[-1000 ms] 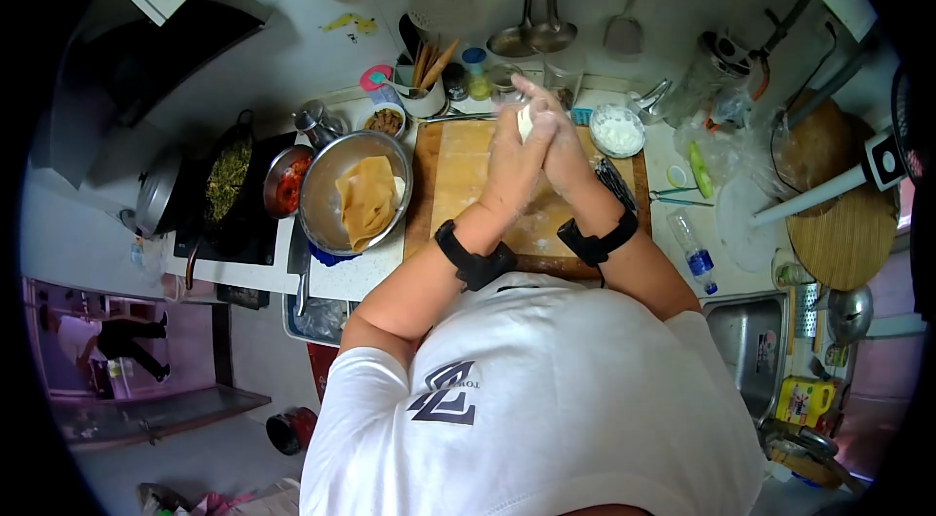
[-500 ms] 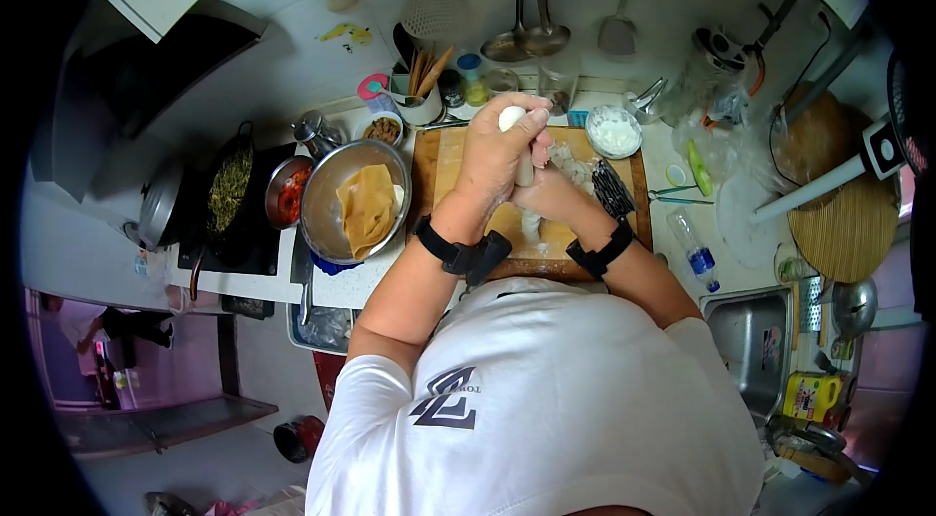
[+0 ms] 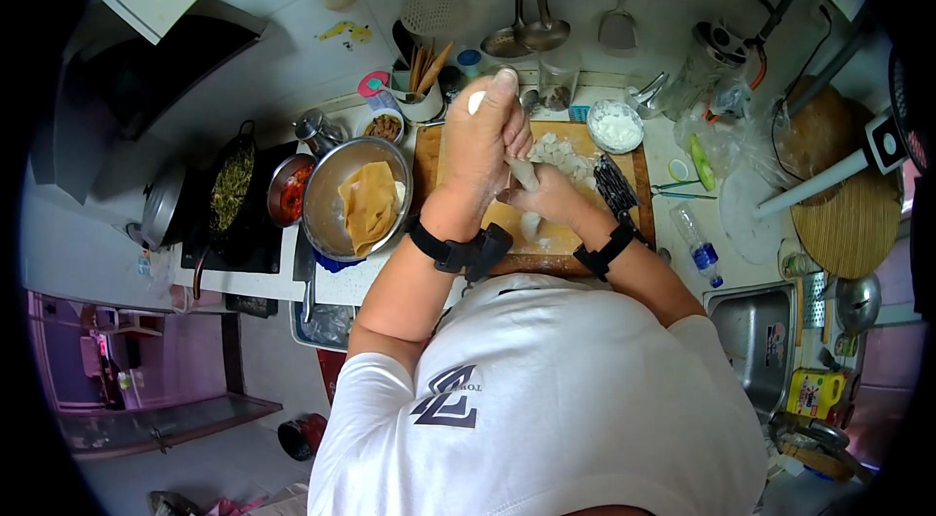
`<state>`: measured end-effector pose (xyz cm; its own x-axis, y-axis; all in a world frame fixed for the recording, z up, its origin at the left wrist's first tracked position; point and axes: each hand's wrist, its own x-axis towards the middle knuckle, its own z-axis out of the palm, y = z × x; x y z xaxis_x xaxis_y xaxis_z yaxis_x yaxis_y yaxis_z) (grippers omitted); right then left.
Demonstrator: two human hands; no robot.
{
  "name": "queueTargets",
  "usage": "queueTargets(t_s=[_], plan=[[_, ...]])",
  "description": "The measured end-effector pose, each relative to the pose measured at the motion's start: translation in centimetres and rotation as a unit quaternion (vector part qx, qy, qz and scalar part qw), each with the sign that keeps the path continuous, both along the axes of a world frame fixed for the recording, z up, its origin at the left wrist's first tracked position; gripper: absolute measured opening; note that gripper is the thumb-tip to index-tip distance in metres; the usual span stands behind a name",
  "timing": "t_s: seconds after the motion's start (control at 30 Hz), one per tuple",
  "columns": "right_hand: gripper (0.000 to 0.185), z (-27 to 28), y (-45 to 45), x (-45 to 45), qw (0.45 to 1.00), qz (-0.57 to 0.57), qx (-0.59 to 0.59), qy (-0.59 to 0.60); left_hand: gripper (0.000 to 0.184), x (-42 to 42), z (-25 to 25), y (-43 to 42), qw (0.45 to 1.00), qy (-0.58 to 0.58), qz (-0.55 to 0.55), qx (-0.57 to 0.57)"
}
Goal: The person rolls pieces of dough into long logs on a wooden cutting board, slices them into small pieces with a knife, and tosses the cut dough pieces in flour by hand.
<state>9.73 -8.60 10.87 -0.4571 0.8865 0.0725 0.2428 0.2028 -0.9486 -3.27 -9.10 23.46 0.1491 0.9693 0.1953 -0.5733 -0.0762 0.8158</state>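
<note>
My left hand (image 3: 485,140) is raised over the wooden board (image 3: 427,175), fingers curled closed, with a white bit of dough (image 3: 475,102) showing at its top. Just below and to the right, my right hand (image 3: 556,196) is wrapped around a dough rope (image 3: 525,175). One end of the rope sticks up from the right fist towards the left hand; the other hangs down over the floured board. Whether the dough in both hands is joined is hidden by the fingers. Several small dough pieces (image 3: 561,155) lie on the board behind my right hand.
Left of the board are a steel bowl (image 3: 314,214) with a tan cloth-like sheet, a bowl of red food (image 3: 291,197) and a wok (image 3: 234,189) of greens. A bowl of white flour (image 3: 616,128), a dark ridged bundle (image 3: 614,186), a bottle (image 3: 695,243) and a sink (image 3: 751,350) are right.
My left hand has moved up and left, and its thumb now points up. My right hand has shifted slightly right, so more dough shows between them. The person at the far left has left the view.
</note>
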Motion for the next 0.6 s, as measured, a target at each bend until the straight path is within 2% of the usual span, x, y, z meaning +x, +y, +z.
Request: queueTargets(t_s=[0.03,0.17,0.23,0.27,0.33,0.43,0.6], plan=[[0.042,-0.4,0.0,0.3,0.998,0.005,-0.06,-0.028,0.042,-0.4,0.0,0.3,1.0,0.013,-0.009,0.012],[0.041,-2.2,0.1,1.8,0.99,-0.019,-0.108,-0.085,0.041,-1.9,-1.0,1.1,0.998,-0.022,0.034,-0.038],[0.039,-3.7,0.7,3.6,0.991,0.02,-0.029,-0.132,0.042,-3.9,-3.1,2.2,0.995,-0.061,0.041,-0.074],[0.039,-4.5,0.8,4.6,0.987,0.04,0.012,-0.155,0.043,-5.2,-4.5,2.6,0.992,-0.083,0.045,-0.082],[0.038,-6.4,0.5,6.9,0.989,0.014,-0.007,-0.15,0.042,-7.3,-7.4,3.5,0.984,-0.122,0.069,-0.112],[0.033,-6.3,-1.1,8.8,0.973,-0.004,0.038,-0.227,0.042,-8.7,-13.6,2.9,0.976,-0.086,0.104,-0.174],[0.032,-13.0,-2.5,9.9,0.944,-0.05,0.088,-0.315,0.037,-7.6,-22.4,1.3,0.933,-0.033,0.172,-0.314]])
